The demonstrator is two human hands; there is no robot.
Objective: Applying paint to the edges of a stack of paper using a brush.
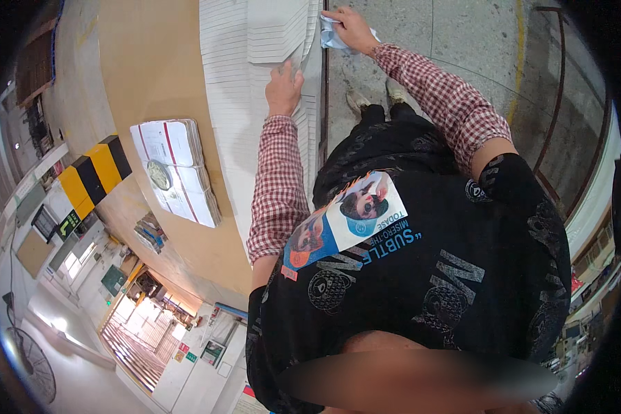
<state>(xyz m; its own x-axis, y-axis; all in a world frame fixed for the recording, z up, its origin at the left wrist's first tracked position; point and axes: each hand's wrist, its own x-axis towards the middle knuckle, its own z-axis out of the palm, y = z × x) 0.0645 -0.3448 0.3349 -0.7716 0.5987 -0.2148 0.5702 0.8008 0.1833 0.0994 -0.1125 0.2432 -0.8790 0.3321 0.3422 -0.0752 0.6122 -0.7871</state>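
Observation:
Overlapping rows of white-grey card sheets (228,83) are fanned along the table. A smaller layered pile of cut card pieces (277,29) lies on top of them at the far side. My left hand (283,91) rests on the sheets with fingers stretched out, the tips at the near edge of that pile. At the table's right edge, my right hand (353,31) grips a crumpled pale blue cloth (334,38), its index finger reaching toward the sheets' edge. Checked sleeve covers sit on both forearms.
Left of the sheets, a string-tied bundle of white card (193,186) lies on brown board (152,62), with a round coil (159,175) on top. A yellow-and-black striped block (93,176) stands beyond. A dark metal rail (323,90) edges the table; concrete floor (462,41) lies right.

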